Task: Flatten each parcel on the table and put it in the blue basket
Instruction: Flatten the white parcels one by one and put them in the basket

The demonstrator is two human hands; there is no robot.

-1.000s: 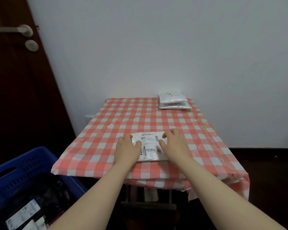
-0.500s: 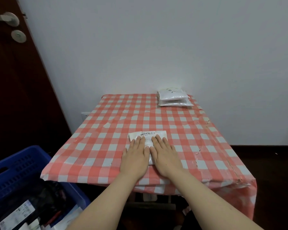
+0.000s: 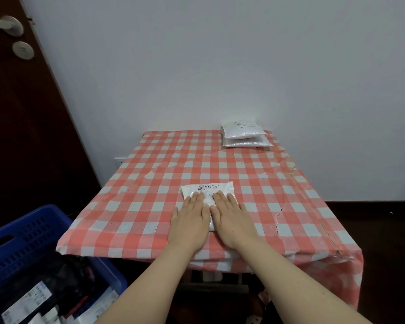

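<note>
A small white parcel with a barcode label lies near the front middle of the red-and-white checked table. My left hand and my right hand lie side by side on it, fingers straight, palms pressing down and covering its near half. Two more white parcels are stacked at the far right corner of the table. The blue basket stands on the floor at the lower left, with several parcels inside.
A dark wooden door with a metal handle is at the left. A white wall runs behind the table. The tablecloth is torn along its right edge. Dark floor lies to the right of the table.
My hands moved from the parcel's left and right sides onto its top, coming together flat. The parcel looks flatter and partly covered. The view has shifted a little.
</note>
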